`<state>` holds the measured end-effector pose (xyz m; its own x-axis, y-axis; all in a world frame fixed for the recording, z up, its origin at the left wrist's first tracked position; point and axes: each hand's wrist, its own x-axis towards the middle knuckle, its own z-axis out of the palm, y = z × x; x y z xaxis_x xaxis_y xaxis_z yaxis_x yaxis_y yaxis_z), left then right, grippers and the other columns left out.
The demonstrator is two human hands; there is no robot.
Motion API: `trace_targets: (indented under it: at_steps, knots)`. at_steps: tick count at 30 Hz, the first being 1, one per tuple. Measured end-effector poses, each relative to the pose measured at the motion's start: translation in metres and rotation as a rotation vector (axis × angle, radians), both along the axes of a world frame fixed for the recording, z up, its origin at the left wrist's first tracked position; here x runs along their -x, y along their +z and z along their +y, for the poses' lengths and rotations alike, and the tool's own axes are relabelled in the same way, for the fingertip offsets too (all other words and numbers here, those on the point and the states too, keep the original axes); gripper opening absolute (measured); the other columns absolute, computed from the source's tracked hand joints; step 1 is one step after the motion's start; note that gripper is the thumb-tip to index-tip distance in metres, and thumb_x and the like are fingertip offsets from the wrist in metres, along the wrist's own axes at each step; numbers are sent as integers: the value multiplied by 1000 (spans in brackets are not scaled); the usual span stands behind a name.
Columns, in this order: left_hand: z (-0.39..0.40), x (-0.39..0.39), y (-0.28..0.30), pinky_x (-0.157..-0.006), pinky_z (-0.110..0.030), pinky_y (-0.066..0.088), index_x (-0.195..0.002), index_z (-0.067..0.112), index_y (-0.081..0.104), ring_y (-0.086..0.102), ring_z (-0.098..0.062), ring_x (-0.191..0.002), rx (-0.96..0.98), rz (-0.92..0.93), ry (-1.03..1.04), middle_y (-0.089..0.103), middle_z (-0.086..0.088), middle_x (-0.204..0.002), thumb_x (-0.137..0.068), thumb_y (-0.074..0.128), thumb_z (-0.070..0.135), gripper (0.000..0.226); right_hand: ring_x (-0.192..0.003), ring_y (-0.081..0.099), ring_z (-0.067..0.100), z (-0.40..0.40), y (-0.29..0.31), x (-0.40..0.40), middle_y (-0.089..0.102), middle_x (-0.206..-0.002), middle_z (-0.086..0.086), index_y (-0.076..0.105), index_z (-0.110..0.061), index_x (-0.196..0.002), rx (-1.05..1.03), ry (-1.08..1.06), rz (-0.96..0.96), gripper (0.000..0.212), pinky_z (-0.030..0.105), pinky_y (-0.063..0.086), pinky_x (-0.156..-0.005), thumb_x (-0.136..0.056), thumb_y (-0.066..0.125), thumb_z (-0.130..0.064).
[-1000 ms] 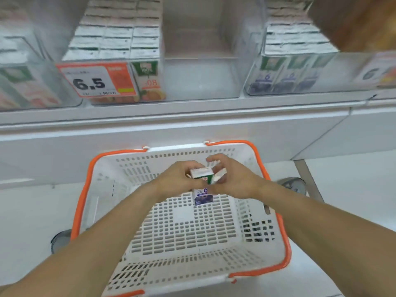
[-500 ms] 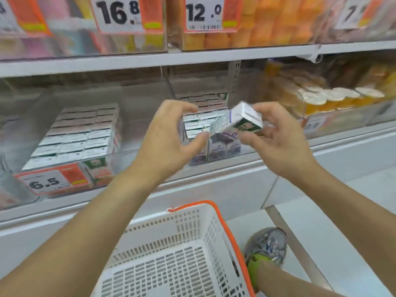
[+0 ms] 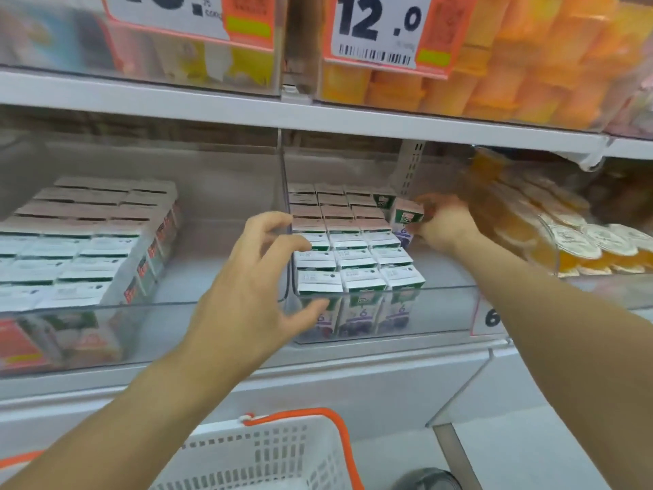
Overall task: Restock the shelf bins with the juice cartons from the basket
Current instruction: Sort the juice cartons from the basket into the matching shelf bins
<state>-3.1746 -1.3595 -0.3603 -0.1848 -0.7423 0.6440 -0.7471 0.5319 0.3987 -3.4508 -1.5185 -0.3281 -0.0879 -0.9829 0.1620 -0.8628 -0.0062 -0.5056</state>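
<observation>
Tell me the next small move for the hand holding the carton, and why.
Probably lower the carton into the bin's open right-hand column. The right hand grips it above that gap, beside the packed rows; the left hand hovers open.

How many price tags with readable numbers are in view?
3: a cropped tag top left, the 12.0 tag top centre, a partly hidden "6" tag behind the right forearm.

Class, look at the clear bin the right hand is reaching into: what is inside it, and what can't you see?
Inside the clear bin stand rows of purple juice cartons, three across. The right hand holds one more carton at the back right. The left hand covers part of the front-left carton.
</observation>
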Motion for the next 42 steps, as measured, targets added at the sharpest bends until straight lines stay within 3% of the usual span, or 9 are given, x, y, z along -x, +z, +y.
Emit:
trace_targets:
  at_steps: [8,15,20,23,27,31,36,39,42]
  knots:
    - [4,4,3,-53,-30,56,-110,20,61,57,-12,-98,-22,-57,33,41,1,-136,-70,77,44,50,-111,61,27,-43,-5,-15,56,-134,9,54,-18,-134,-104,25,27,56,26,50,-83,-83,78,-15]
    - [4,3,1,-56,-19,49,-111,20,61,58,-10,-96,-56,-78,39,41,1,-136,-71,77,45,50,-74,66,15,-38,-6,-21,59,-123,9,54,-17,-118,-71,-12,-191,41,34,61,-74,-84,77,-14]
    - [5,1,1,-59,-16,45,-112,25,58,54,-6,-93,-104,-80,18,39,4,-138,-72,74,48,49,-89,61,22,-32,12,-29,52,-133,8,47,-19,-136,-160,-11,-98,50,39,61,-81,-91,68,-18]
    - [8,-2,6,-79,-23,48,-112,29,56,51,-12,-115,-90,-98,17,38,6,-135,-79,69,53,44,-85,58,19,-17,34,-39,46,-146,10,35,-18,-151,-191,5,167,51,30,54,-70,-102,48,-15]
    - [-1,-2,41,-99,-32,32,-115,21,60,40,-20,-125,83,-237,32,50,3,-124,-90,47,44,36,-99,69,28,36,41,-55,58,-135,14,41,-15,-147,-356,121,364,45,37,59,-79,-104,41,-30]
    - [-33,13,64,-113,-37,24,-131,24,56,33,-19,-132,-195,-522,19,52,7,-131,-88,33,46,54,-79,72,26,63,42,-63,68,-118,12,39,-19,-150,-362,151,378,60,35,61,-73,-98,55,-44]
    - [-52,37,76,-119,-57,11,-114,24,62,53,-21,-109,-507,-883,65,65,5,-103,-94,42,62,47,-106,66,23,68,47,-38,45,-150,5,43,-30,-149,-493,251,-3,71,30,59,-80,-86,74,-44]
    - [-55,41,82,-116,-62,13,-85,21,58,56,-19,-84,-564,-908,54,57,8,-77,-92,45,66,47,-89,75,25,77,61,-22,42,-151,5,44,-37,-146,-678,274,-171,78,27,61,-68,-81,82,-20]
    - [-53,40,80,-117,-62,9,-118,26,61,60,-19,-107,-546,-852,44,67,8,-102,-91,49,65,49,-75,73,23,81,56,-28,41,-149,7,52,-27,-143,-583,257,-179,69,29,62,-63,-82,80,-12]
